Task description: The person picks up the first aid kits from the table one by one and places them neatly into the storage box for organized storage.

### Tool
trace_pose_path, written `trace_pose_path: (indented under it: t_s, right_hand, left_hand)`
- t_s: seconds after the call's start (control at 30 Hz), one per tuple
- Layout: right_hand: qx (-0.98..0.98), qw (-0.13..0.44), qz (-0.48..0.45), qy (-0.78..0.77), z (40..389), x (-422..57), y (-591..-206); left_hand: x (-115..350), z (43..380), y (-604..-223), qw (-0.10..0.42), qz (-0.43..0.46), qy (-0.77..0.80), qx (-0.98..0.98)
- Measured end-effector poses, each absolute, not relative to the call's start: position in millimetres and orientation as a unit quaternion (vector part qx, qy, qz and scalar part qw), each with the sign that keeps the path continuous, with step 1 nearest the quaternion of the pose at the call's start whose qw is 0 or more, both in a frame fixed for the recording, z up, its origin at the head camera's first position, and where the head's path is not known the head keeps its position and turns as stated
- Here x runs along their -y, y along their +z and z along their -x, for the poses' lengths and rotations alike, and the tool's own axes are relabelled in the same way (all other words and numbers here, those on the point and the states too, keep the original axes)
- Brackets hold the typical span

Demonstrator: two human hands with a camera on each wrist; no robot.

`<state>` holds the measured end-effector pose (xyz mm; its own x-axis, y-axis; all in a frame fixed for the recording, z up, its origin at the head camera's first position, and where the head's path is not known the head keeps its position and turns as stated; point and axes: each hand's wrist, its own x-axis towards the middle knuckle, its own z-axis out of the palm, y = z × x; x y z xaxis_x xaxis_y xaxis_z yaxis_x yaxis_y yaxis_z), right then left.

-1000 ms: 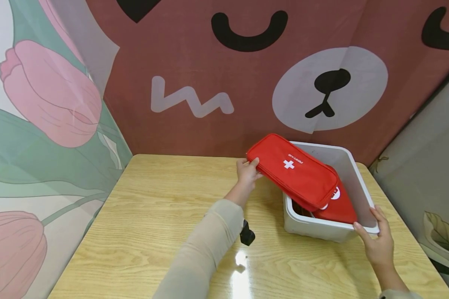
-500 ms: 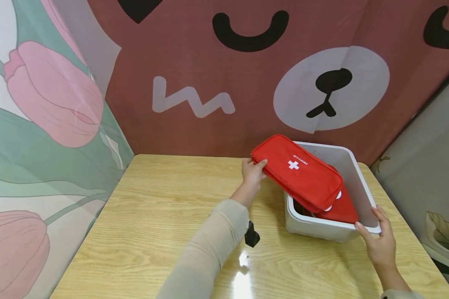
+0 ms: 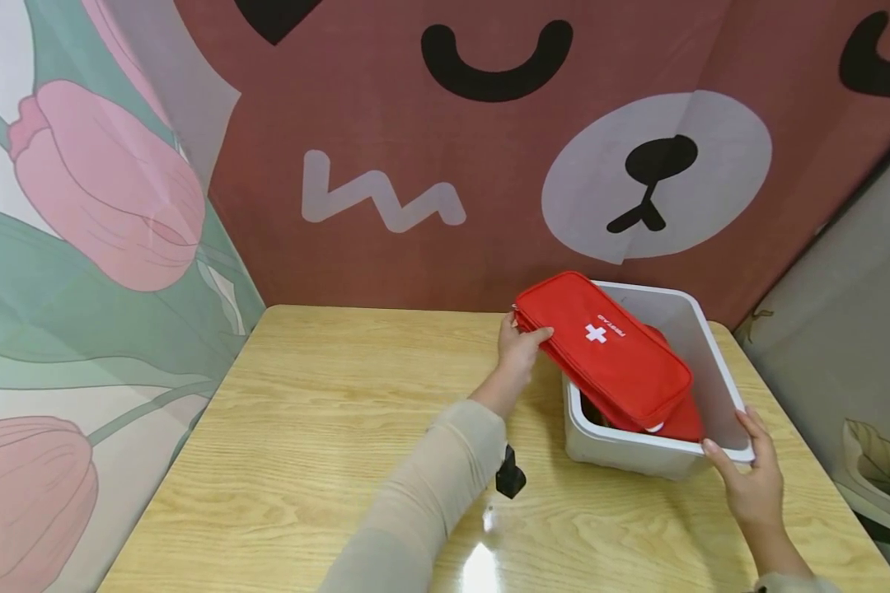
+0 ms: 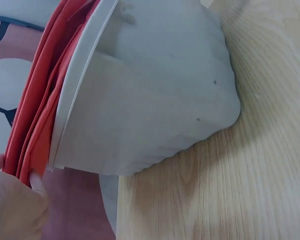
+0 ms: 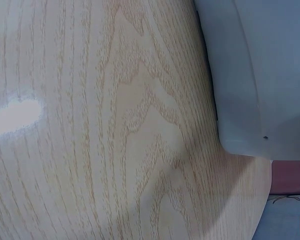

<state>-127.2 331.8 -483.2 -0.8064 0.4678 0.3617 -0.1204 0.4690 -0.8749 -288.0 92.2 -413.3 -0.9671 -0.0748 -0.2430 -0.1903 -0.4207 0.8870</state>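
Note:
A red first aid pouch (image 3: 604, 350) with a white cross lies slanted over the left side of a white plastic bin (image 3: 626, 458). My left hand (image 3: 517, 352) pinches the pouch's left end, thumb on top; the left wrist view shows the pouch (image 4: 37, 100) along the bin's rim, with the hand (image 4: 15, 207) at its end. Under the pouch, inside the bin, another red item (image 3: 688, 422) shows only partly. My right hand (image 3: 758, 486) grips the bin's near right corner by the rim; just a sliver of it enters the right wrist view.
The bin stands on a wood-grain table (image 3: 326, 412), close to a brown bear-print cloth (image 3: 386, 272) at the back. Printed cloths also hang at left and right. A small black device (image 3: 510, 473) sits at my left wrist.
My left hand has moved to the right with the pouch, bringing it further over the bin. The red item beneath is more covered. My right hand stays on the rim.

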Motion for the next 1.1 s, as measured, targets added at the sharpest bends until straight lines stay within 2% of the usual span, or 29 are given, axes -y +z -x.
trace_pose_path:
  t_s: [0.33, 0.7, 1.1]
  right_hand:
    - [0.807, 0.294, 0.107, 0.501, 127.7, -332.6, -484.0]
    - [0.805, 0.297, 0.103, 0.503, 127.2, -331.3, -483.5]
    - [0.805, 0.298, 0.104, 0.502, 127.8, -333.1, -484.1]
  left_hand:
    - [-105.0, 282.8, -414.3, -0.003, 0.132, 0.823, -0.553]
    - [-109.3, 281.1, -416.3, 0.039, 0.124, 0.826, -0.548]
    - [-118.5, 283.9, -412.0, 0.032, 0.128, 0.793, -0.595]
